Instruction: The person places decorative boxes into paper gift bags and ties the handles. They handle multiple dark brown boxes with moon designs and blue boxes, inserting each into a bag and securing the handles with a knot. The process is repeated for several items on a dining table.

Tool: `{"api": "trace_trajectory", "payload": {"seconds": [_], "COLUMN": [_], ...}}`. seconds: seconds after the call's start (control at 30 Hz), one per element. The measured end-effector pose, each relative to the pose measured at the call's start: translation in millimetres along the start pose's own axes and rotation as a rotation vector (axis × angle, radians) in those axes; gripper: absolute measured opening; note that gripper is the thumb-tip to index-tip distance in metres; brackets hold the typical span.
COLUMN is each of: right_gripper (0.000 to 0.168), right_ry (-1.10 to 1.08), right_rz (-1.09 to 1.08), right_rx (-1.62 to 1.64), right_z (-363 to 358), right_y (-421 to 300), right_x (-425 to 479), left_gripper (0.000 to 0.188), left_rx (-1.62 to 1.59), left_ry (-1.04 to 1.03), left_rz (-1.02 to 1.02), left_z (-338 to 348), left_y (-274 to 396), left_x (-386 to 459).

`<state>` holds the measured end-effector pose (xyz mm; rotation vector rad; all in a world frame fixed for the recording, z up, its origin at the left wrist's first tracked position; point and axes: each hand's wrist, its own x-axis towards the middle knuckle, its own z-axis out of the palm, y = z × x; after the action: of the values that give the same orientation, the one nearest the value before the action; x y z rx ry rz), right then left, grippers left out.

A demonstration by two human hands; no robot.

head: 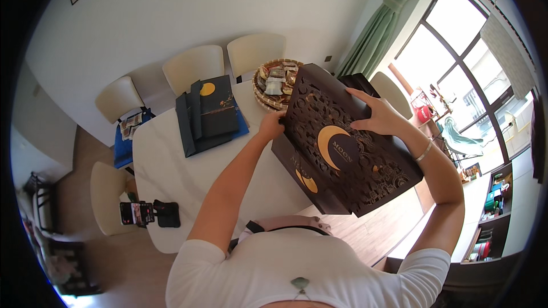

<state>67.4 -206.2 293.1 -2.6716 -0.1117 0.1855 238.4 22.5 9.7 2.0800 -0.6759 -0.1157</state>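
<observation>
A large dark brown gift box [368, 154] with a cut-out pattern and a gold crescent moon is held tilted above the right end of the table. My left hand [272, 125] grips its upper left edge, the fingertips partly hidden. My right hand [376, 113] spreads over the upper right part, thumb on the patterned face and fingers at the edge. Below the patterned face, a dark side panel [299, 175] bears another gold crescent. Behind the box stands a woven basket [255, 90] filled with small wrapped snacks [275, 85].
Dark folded gift bags [209, 115] lie on the white marble-look table [192, 188]. A phone [137, 213] on a black stand [168, 214] is at the near left. Cream chairs [195, 66] line the far side; a low cabinet [492, 214] is at right.
</observation>
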Motion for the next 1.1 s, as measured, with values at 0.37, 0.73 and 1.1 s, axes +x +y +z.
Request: {"api": "trace_trajectory", "payload": {"seconds": [0.37,0.73,1.1], "right_gripper": [0.088,0.089,0.093], "right_ry": [-0.011,0.04,0.108], "right_rz": [0.031,0.138,0.215], "right_rx": [-0.011,0.006,0.179], "right_z": [5,9,7], "right_y": [15,25,38], "right_x": [3,8,15], "left_gripper": [0.029,0.02,0.033], "left_rx": [0.357,0.277,0.194], "left_ry": [-0.015,-0.245,0.014], "left_rz": [0.877,1.076,0.874], "left_z": [59,107,144], "left_y": [98,132,93], "left_x": [-121,-180,-234]}}
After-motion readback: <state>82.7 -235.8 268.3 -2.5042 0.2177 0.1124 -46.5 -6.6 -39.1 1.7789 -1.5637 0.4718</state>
